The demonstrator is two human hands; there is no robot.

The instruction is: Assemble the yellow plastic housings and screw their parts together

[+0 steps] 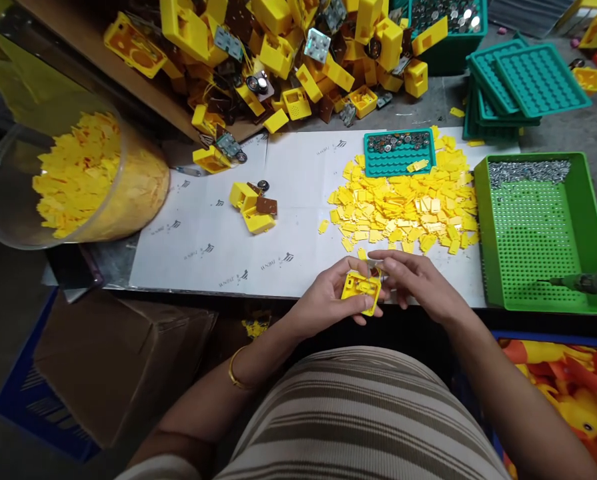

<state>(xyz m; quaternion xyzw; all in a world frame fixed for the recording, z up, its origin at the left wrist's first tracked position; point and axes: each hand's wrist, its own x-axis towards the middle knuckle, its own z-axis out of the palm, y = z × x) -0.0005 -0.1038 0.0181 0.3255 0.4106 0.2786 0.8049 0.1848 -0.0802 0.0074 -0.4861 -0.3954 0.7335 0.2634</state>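
My left hand (331,297) is closed round a small yellow casing (352,287), its open side facing up and the thumb on its lower edge. Against the casing's right side is my right hand (418,280), its fingers bent close together near some thin wires; what they pinch, if anything, is too small to tell. Just beyond lies a heap of flat yellow pieces (403,207), with a teal tray (398,160) of small round metal parts at its far side. Further left on the white sheet rests a yellow and brown assembly (253,208).
A clear tub (143,180) of yellow pieces stands at the left. Yellow housings (278,53) pile up at the back. Stacked teal trays (543,80) are at the back right. At the right, a green basket (493,233) holds screws; a driver (585,283) reaches over it.
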